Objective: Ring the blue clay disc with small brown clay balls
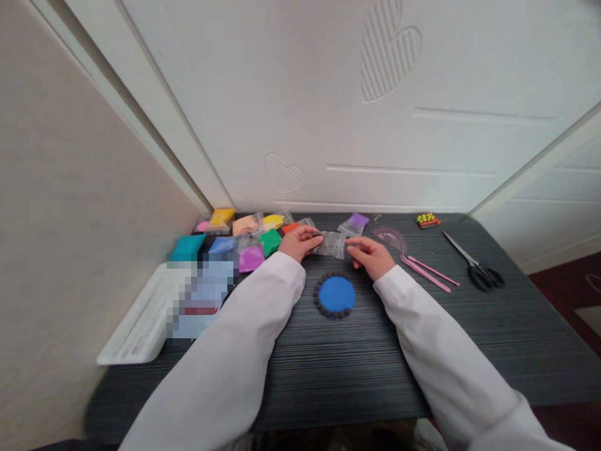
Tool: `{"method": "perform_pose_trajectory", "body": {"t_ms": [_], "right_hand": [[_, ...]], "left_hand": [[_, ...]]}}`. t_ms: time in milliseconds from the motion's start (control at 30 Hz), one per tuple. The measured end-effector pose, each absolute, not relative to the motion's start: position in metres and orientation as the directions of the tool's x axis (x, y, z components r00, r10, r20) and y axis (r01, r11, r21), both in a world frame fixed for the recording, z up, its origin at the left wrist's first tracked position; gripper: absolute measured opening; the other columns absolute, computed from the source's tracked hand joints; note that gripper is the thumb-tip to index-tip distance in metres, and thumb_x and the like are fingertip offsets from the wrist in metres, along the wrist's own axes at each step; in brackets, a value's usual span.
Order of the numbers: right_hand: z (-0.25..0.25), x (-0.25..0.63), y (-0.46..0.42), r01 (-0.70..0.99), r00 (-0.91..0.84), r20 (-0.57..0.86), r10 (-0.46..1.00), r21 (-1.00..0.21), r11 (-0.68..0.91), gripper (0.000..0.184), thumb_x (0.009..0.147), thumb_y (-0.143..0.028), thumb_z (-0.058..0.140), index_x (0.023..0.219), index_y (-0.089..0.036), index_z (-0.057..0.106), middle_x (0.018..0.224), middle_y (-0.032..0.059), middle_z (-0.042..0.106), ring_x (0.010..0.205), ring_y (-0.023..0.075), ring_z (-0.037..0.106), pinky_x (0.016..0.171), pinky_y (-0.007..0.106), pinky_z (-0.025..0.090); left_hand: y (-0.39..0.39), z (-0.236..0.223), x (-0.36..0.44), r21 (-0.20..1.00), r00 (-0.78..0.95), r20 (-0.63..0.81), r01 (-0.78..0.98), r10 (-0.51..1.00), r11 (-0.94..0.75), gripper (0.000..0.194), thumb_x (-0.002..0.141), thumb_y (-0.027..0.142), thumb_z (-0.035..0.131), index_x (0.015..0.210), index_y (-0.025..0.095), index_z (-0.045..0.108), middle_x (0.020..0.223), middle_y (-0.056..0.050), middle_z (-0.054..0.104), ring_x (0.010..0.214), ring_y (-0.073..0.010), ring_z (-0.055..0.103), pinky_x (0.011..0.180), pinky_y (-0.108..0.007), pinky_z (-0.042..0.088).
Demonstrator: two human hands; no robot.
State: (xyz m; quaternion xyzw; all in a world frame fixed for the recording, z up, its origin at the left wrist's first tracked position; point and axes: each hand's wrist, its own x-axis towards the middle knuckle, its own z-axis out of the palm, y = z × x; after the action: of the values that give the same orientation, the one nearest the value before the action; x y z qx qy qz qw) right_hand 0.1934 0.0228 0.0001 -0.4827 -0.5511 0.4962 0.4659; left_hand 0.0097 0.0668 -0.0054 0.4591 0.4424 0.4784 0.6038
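Observation:
My left hand (300,243) grips a small clear plastic bag (331,244), with something dark at its end by the fingertips. At the bag's other end, my right hand (370,255) has its fingers curled together close to the edge. What those fingers pinch, if anything, is too small to make out. Below both hands lies a flat blue clay disc (337,294). Small dark balls (321,303) line its left, top and bottom edge, while the right edge shows plain blue.
Several bags of coloured clay, among them green (270,242) and magenta (251,258), lie left. A white tray (141,319) stands beyond them. Rightward are a pink protractor (392,237), pink tools (428,274), scissors (474,263) and a small colourful piece (427,220). A white panel borders the table's back.

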Motion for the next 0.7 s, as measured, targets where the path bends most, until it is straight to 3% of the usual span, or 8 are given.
{"method": "perform_pose_trajectory", "body": {"t_ms": [367, 700], "right_hand": [[0.01, 0.195, 0.017, 0.363, -0.127, 0.116, 0.985, -0.919, 0.155, 0.034, 0.065, -0.038, 0.06, 0.093, -0.019, 0.066, 0.058, -0.0017, 0.056, 0.05, 0.0081, 0.041, 0.05, 0.024, 0.033], [0.016, 0.195, 0.015, 0.395, -0.111, 0.182, 0.977, -0.894, 0.212, 0.022, 0.065, -0.034, 0.061, 0.083, -0.023, 0.068, 0.069, -0.0013, 0.064, 0.056, 0.0098, 0.047, 0.058, 0.026, 0.036]], "left_hand": [[0.058, 0.007, 0.025, 0.997, 0.197, 0.047, -0.071, 0.979, -0.033, 0.029, 0.053, 0.027, 0.069, 0.075, 0.016, 0.054, 0.06, 0.004, 0.055, 0.051, -0.0058, 0.048, 0.047, -0.018, 0.036], [0.053, 0.012, 0.034, 0.991, 0.206, 0.121, 0.038, 0.971, -0.132, 0.026, 0.056, 0.028, 0.069, 0.073, 0.015, 0.054, 0.064, 0.002, 0.056, 0.057, -0.0086, 0.051, 0.055, -0.022, 0.041]]}}
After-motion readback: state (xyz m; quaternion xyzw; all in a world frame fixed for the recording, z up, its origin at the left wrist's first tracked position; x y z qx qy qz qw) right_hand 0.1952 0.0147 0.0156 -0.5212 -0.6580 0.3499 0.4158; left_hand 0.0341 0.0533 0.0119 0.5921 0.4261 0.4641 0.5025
